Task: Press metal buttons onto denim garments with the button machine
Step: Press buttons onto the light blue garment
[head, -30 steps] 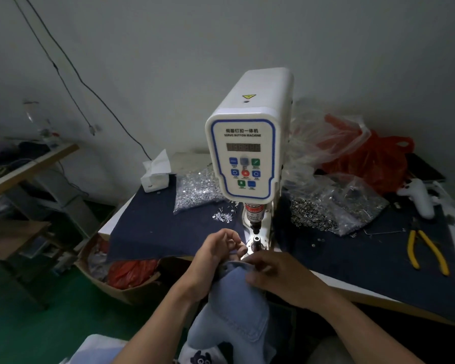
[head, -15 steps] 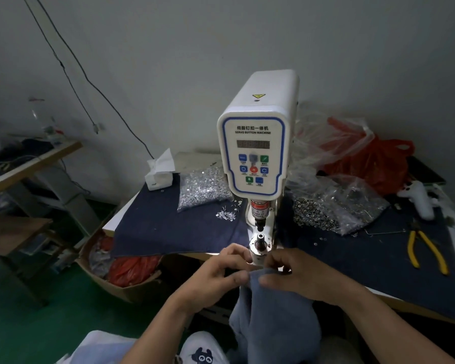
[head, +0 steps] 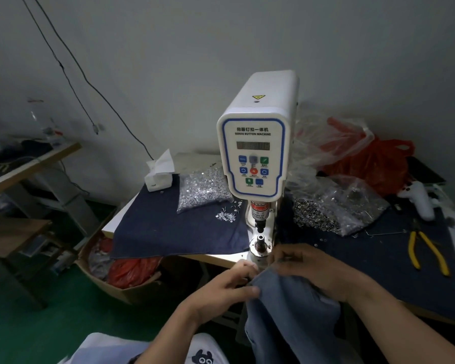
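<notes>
Dim bench: left hand, right hand both pinching denim garment; best kept taut, centred over button machine die, clear of fingers.

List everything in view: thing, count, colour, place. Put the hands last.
button machine: one, white with blue trim, table centre
denim garment: one, light blue, hanging below the machine's die
bags of metal parts: two, clear, either side of the machine
pliers: one, yellow handles, table right
tissue box: one, white, table rear left
dark cloths: two, navy, covering the table
plastic bag: one, red, rear right
cardboard box: one, brown, on the floor at left
left hand: grips the garment's edge
right hand: grips the garment's top
</notes>
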